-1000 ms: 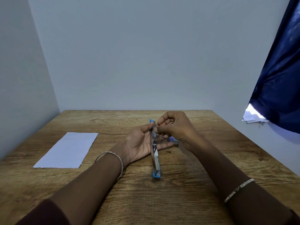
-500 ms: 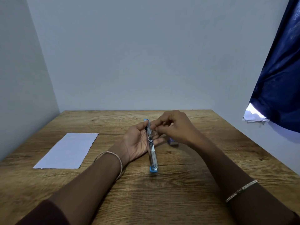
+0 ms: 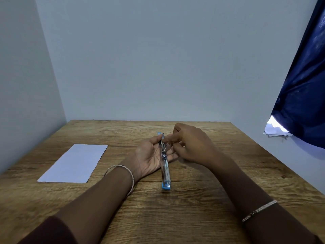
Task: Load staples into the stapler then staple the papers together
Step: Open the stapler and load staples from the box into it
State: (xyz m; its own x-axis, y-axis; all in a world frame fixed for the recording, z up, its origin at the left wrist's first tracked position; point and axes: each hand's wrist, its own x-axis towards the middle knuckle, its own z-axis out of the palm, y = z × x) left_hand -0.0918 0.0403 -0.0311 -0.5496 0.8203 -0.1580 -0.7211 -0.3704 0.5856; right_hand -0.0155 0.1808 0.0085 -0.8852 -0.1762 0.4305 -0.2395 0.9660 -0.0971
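A slim stapler (image 3: 165, 170) with blue ends is swung open into one long strip. Its far half lies across the upturned palm of my left hand (image 3: 150, 158), thumb and fingers curled round it, and its near blue tip touches the wooden table (image 3: 175, 217). My right hand (image 3: 190, 144) hovers over the far half with fingers curled. Its fingertips pinch something small, apparently a strip of staples, against the metal channel. A white sheet of paper (image 3: 73, 162) lies flat on the table to the left.
Grey walls close the table at the back and left. A dark blue curtain (image 3: 302, 103) hangs at the right, with loose white papers (image 3: 275, 130) on a ledge beneath it. Both wrists wear bangles.
My right hand has closed in over the stapler's far half and now hides the small box seen beside it before. The stapler stays in my left palm, slightly shifted.
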